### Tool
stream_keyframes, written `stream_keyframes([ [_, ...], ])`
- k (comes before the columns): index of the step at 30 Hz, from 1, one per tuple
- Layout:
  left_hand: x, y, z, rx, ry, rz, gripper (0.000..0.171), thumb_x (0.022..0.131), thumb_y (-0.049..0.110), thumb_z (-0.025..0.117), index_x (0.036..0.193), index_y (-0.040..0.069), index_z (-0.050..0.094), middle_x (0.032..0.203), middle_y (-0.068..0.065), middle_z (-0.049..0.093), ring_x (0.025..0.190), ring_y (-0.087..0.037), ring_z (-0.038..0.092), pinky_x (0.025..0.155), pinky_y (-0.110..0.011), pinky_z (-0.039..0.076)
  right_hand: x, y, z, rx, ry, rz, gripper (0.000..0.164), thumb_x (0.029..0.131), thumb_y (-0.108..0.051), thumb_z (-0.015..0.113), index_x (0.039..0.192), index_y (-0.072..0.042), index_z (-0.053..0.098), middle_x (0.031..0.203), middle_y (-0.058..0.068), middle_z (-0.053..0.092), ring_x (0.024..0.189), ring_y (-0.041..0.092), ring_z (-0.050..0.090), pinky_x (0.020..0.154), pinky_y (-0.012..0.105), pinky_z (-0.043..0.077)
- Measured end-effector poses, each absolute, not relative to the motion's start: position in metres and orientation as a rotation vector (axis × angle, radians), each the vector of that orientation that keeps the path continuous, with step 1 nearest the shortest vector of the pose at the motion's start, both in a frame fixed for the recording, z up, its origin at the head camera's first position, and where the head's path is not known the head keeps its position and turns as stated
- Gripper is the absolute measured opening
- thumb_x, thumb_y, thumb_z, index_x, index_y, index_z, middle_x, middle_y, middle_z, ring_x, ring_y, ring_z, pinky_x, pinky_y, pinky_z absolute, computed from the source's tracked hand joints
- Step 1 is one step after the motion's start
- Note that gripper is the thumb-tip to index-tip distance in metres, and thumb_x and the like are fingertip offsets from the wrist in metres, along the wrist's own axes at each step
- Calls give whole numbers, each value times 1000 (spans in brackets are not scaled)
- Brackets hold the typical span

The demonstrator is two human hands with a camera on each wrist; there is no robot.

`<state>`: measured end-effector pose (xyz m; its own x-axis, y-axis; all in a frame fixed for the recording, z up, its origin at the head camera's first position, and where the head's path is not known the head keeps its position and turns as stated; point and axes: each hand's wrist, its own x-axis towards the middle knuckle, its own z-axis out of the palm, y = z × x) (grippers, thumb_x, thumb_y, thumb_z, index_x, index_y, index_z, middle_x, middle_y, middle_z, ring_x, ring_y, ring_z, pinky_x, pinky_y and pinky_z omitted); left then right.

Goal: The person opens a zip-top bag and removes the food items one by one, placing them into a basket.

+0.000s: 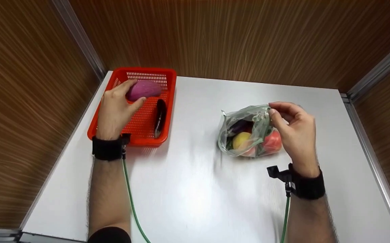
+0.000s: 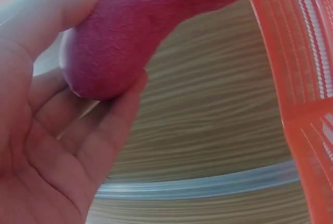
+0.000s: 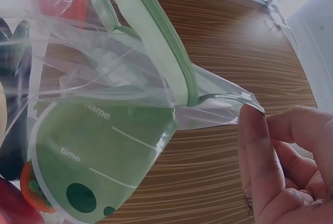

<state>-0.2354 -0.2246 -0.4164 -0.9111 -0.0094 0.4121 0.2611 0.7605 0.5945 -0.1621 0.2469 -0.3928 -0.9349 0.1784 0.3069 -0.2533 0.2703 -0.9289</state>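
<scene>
My left hand point(image 1: 115, 108) is over the red basket point(image 1: 131, 141) and grips a pinkish-purple sweet potato point(image 1: 146, 89) by one end. In the left wrist view the thumb lies on one side of the sweet potato point(image 2: 119, 36) and the fingers on the other. A dark, slender eggplant point(image 1: 160, 118) lies in the basket. With thumb and fingertips my right hand point(image 1: 296, 131) pinches the edge of a clear zip bag point(image 1: 239, 153) with a green seal. Through its open mouth show a yellow fruit point(image 1: 241, 140), a red fruit point(image 1: 272, 141) and a dark purple vegetable point(image 1: 241, 126).
The basket and the bag stand on a white table point(image 1: 195, 195), the basket at the back left. Wood-grain panels point(image 1: 208, 40) wall in the back and both sides. A green cable point(image 1: 131, 195) runs from each wrist camera across the table.
</scene>
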Motion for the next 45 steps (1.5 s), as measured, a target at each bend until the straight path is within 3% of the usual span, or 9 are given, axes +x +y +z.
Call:
stream_keyframes([
  [12, -245, -231, -432, -92, -2710, -815, 56, 104, 10, 91, 155, 0, 72, 154, -31, 75, 141, -53, 76, 122, -66, 62, -164, 245, -393, 98, -2193, 1690, 20, 110, -1, 76, 126, 7, 84, 106, -13, 84, 98, 2, 83, 84, 18, 70],
  [22, -246, -231, -434, -102, -2793, -838, 52, 103, 8, 90, 151, 0, 72, 147, -31, 78, 136, -51, 77, 124, -67, 60, -164, 245, -393, 92, -2195, 1692, 19, 110, -1, 75, 125, 8, 84, 106, -14, 84, 98, 1, 83, 84, 18, 70],
  [36, -236, -229, -428, -65, -3083, -775, 58, 107, 14, 87, 159, -2, 65, 146, -33, 77, 128, -50, 79, 116, -66, 65, -164, 245, -393, 93, -2204, 1697, 18, 110, -1, 76, 124, 7, 84, 105, -15, 85, 96, 1, 83, 84, 18, 70],
  [45, -230, -211, -419, -138, -3040, -803, 58, 110, 18, 85, 162, 4, 64, 147, -30, 76, 130, -48, 78, 116, -66, 66, -164, 246, -392, 100, -2243, 1658, 18, 111, -2, 76, 124, 6, 85, 104, -17, 84, 95, 0, 82, 82, 16, 68],
])
